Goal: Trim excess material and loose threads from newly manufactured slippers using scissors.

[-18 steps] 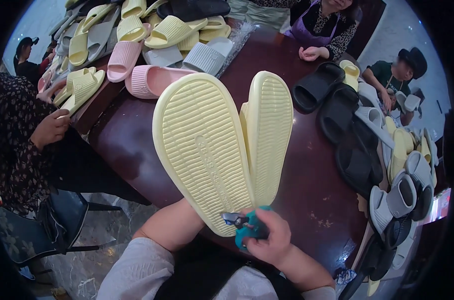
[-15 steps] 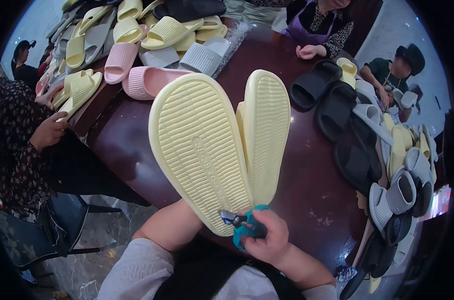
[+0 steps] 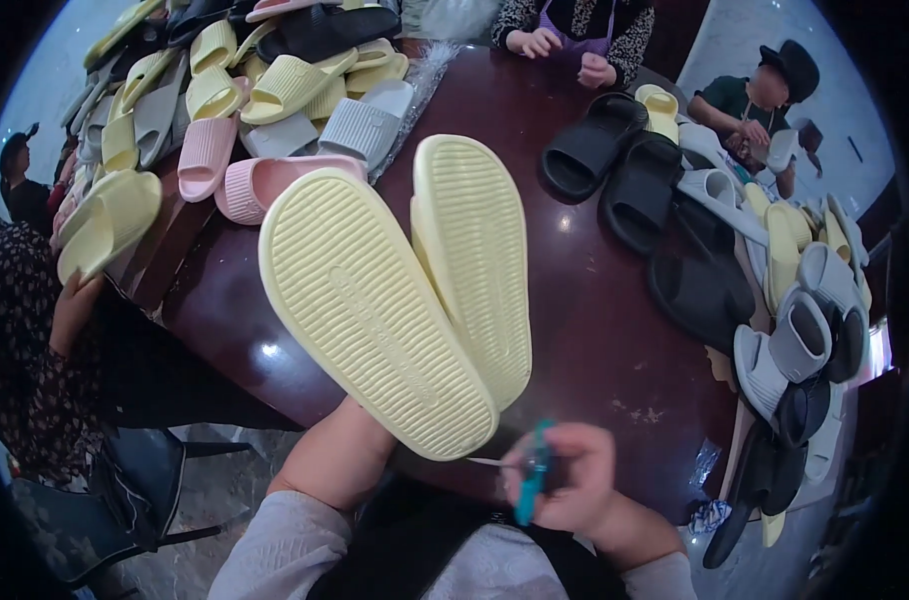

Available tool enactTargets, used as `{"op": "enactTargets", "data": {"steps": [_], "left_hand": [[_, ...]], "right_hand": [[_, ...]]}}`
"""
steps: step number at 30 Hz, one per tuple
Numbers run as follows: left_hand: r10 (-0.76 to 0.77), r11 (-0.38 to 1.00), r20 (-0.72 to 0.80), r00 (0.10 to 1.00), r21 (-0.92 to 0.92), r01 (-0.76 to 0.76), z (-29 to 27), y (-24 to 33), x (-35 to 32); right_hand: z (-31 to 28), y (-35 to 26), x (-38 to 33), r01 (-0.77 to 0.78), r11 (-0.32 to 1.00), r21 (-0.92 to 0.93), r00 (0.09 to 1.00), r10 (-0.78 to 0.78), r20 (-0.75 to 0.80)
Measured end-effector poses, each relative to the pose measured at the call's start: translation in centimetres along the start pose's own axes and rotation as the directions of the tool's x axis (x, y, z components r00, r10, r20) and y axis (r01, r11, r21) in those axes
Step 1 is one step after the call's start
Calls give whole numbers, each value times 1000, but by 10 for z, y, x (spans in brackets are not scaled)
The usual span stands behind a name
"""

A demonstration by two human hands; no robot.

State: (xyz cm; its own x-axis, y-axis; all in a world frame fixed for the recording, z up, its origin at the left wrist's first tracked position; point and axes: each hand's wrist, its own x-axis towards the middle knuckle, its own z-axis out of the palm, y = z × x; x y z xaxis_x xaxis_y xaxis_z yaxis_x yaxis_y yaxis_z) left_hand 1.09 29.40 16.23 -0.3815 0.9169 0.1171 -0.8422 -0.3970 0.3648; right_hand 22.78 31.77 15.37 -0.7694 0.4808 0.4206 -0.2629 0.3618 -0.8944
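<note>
Two pale yellow slippers, a broad one in front (image 3: 375, 310) and a second partly behind it (image 3: 485, 280), are held up with their ribbed soles facing me. My left forearm (image 3: 335, 455) runs up behind the front slipper's heel; the slippers hide that hand and its fingers. Just right of the heel, my right hand (image 3: 580, 475) is closed round a pair of teal-handled cutting nippers (image 3: 537, 470), blurred by motion. A thin pale sliver (image 3: 487, 462) shows between the heel and the nippers; whether it belongs to the tool I cannot tell.
A dark red table (image 3: 595, 350) lies beneath. Yellow, pink, grey and black slippers (image 3: 365, 130) pile up at the far left; black and grey ones (image 3: 640, 190) line the right. At left, a person's hand (image 3: 75, 305) holds yellow slippers. Others sit opposite.
My right hand and the nippers have moved right, away from the sole's heel. The slippers sit farther left in view. The person at left has turned and raised their yellow slippers.
</note>
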Motion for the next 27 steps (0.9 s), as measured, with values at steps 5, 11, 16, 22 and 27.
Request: {"op": "enactTargets", "data": {"steps": [5,11,16,22,27], "left_hand": [[-106,966,145,984,-219,136,-21,-16,10],[-427,819,175,887,-342,461,-35,-29,-29],[-551,716,233,802,-362,597,-41,-11,-11],[-419,881,131,899,-182,437,-29,12,-25],[-262,964,95,960,-27,265,-20,5,-7]], "right_hand": [[-47,-20,-55,-309,914,-261,886,177,-429],[-139,-52,-135,-678,620,-396,604,162,-781],[-173,-74,-175,-820,520,-237,386,198,-901],[-184,-62,-230,-869,405,-285,378,170,-910],[-177,-60,-207,-912,13,-411,406,181,-896]]}}
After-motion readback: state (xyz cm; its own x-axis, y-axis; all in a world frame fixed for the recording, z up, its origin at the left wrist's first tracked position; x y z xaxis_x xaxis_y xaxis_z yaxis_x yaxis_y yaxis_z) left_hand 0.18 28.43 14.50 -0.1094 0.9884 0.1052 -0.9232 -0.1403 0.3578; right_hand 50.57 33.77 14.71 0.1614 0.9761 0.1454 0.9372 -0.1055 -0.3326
